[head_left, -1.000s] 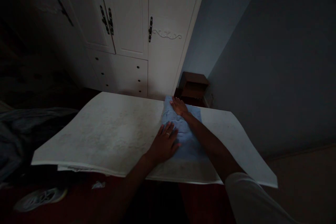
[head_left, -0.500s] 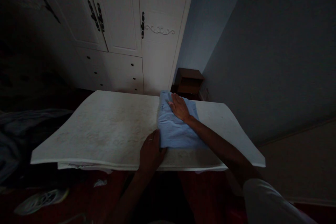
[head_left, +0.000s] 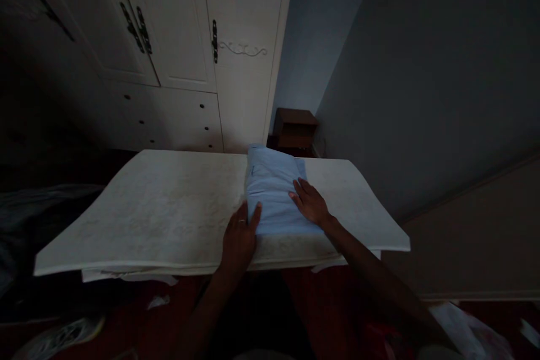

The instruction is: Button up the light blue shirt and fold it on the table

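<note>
The folded light-blue cloth [head_left: 274,171] lies on the white tabletop [head_left: 169,208], between the hands and extending ahead of them. The right hand [head_left: 312,202] is unclenched, its extended fingers resting on the cloth. The left hand [head_left: 238,244] is unclenched, thumb over the near corner, fingers alongside the edge. Beyond both hands stand a white wardrobe [head_left: 244,90] and a brown nightstand [head_left: 295,124].

Cloth [head_left: 272,180] lies on table [head_left: 169,208], right of centre. Left hand [head_left: 239,241] rests at cloth's near left corner, right hand [head_left: 311,203] on its right side. Wardrobe [head_left: 248,101] stands behind table; cabinet [head_left: 295,128] stands right of wardrobe. Shoe [head_left: 63,340] lies front left.
</note>
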The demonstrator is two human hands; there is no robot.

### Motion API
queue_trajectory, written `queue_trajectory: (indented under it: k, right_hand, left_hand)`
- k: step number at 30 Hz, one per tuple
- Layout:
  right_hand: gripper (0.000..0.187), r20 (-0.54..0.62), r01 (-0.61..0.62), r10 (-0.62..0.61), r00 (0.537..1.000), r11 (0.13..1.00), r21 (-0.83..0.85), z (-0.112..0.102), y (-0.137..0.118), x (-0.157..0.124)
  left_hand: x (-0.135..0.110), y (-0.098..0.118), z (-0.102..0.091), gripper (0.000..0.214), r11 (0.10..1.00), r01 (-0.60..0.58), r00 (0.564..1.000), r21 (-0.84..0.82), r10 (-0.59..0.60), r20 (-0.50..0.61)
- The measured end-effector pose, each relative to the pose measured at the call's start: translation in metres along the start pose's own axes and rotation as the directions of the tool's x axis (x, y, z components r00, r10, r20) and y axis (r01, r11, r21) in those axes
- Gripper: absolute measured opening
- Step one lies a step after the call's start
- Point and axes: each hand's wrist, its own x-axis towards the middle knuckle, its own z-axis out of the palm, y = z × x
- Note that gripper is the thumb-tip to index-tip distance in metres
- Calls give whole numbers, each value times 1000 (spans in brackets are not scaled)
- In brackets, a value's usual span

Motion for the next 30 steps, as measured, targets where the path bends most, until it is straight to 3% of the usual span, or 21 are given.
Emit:
queue_trajectory:
  k: [3,6,11,16,20,22,24,26,30]
  right_hand:
    - [65,17,-7,7,1000,1000,-4,2,6,-2]
    - [66,23,-13,13,1000,1000,7,4,16,-7]
    - [70,61,-14,11,998,999,43,5,30,-11]
    - [72,71,4,-10,997,997,78,8,32,-11]
    - [72,75,19,-25,997,996,83,7,34,-7]
    - [67,76,42,-51,996,993,111,-1,35,0]
    - [58,74,30,-43,996,985,171,-11,35,11]
    - [51,75,-65,47,996,965,255,-22,33,28]
    - [41,105,-265,244,964,895,358,-27,27,75]
  left_hand:
    - [4,-9,0,73,986,-166,986,-28,166,-4]
    - [9,-21,-3,72,935,-346,936,-77,350,45]
    - [8,-33,-20,63,903,-405,889,-146,426,166]
    - [14,-27,-43,44,905,-360,899,-227,402,174]
    - [53,-23,-56,37,914,-292,910,-283,356,212]
    - [79,-22,-57,38,945,-237,939,-224,282,197]
    - [102,-20,-52,37,971,-186,966,-147,208,152]
    - [118,-17,-41,36,980,-173,975,-93,184,125]
    - [126,-6,-10,57,974,-223,951,-26,224,215]
